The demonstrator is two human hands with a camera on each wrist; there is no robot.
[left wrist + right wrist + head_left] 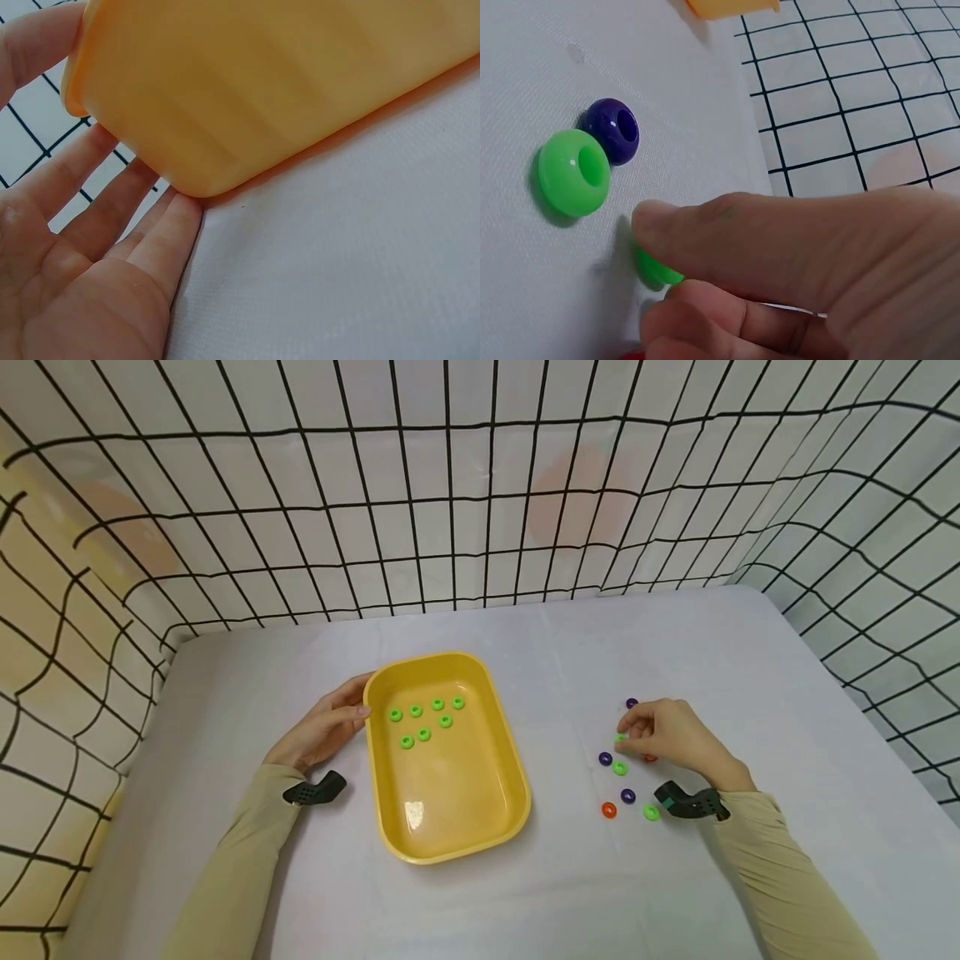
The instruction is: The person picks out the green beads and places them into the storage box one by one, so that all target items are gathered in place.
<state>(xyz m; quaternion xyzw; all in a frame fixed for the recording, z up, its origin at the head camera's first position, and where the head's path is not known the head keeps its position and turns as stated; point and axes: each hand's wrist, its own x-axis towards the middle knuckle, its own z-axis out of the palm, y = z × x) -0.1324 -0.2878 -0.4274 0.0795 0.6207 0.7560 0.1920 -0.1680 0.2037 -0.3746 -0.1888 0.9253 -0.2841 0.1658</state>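
Note:
A yellow tray (450, 793) lies on the white cloth, with several green ring-shaped beads (423, 734) in its far half. At its left side my left hand (322, 731) holds the tray, thumb at the rim and fingers against the outer wall (225, 97). To the right of the tray, my right hand (671, 739) has thumb and fingers around a green bead (657, 270), pinching it close to the cloth. The thumb partly covers this bead. Nearby lie another green bead (571, 174) and a purple bead (612, 131).
Other loose beads lie around the right hand: a purple bead (627, 796), an orange-red bead (609, 810) and a green bead (651, 812) are nearer me. Another purple bead (632, 702) sits beyond the fingers. Black wire grid (465, 510) borders the table at the back and sides.

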